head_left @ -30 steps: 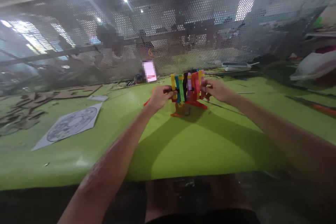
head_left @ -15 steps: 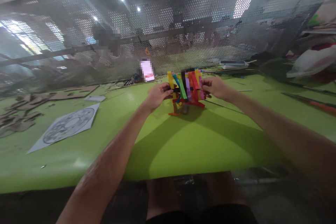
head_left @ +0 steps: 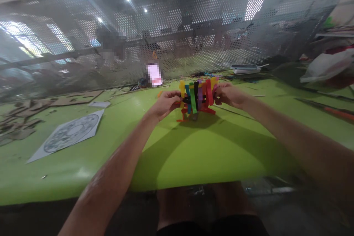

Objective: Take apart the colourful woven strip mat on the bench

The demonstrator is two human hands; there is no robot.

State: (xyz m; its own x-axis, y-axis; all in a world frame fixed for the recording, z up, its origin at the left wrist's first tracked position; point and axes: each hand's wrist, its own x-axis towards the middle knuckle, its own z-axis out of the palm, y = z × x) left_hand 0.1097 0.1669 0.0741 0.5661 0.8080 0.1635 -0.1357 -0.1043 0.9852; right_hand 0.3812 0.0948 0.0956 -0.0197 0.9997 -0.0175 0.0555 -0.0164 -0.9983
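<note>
A bundle of coloured strips (head_left: 197,96), yellow, blue, green, black, purple, red and pink, is held upright over the green table (head_left: 193,147). My left hand (head_left: 165,104) pinches its left side with fingers closed. My right hand (head_left: 228,94) grips its right side, also closed. Red and orange strips (head_left: 193,112) lie on the table under the bundle.
A printed sheet with a round pattern (head_left: 69,134) lies at the left. Brown cardboard cut-outs (head_left: 24,121) are scattered at the far left. A perforated metal screen (head_left: 177,37) closes the back. A white device (head_left: 245,68) sits at the back right, a plastic bag (head_left: 326,67) farther right.
The strips have been pressed closer together between my hands and the bundle sits slightly lower. Both hands keep their grip.
</note>
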